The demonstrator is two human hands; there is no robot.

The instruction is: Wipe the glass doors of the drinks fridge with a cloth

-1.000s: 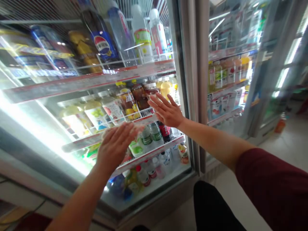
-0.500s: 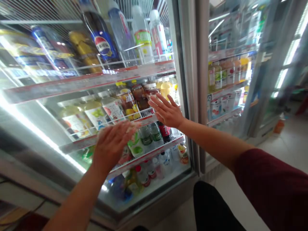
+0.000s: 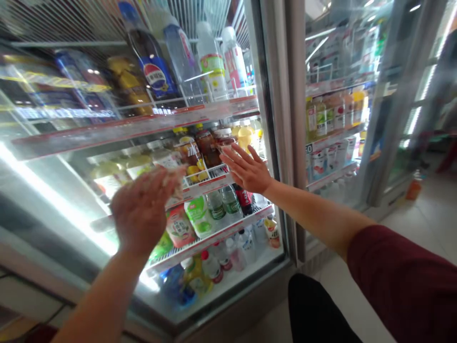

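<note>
A glass cooler door (image 3: 221, 290) stands in front of me, with bottled drinks behind it. My left hand (image 3: 141, 209), smeared by motion, is at the glass on the left. Its fingers close over a pale crumpled cloth (image 3: 176, 180), which shows past the fingertips. My right hand (image 3: 248, 169) lies flat with fingers spread against the glass, near the door's right side. Behind it are dark tea bottles (image 3: 209, 145) and yellow drink bottles (image 3: 245, 136).
The metal door frame (image 3: 282, 119) runs down beside my right hand. Another glass-fronted cooler (image 3: 335, 114) stands to the right. An orange bottle (image 3: 414, 186) is on the tiled floor (image 3: 433, 214). A bright light strip (image 3: 53, 200) glows at left.
My left hand has moved left across the glass with the cloth, uncovering pouches on the lower shelf. My right hand stays in place. The view has shifted slightly.
</note>
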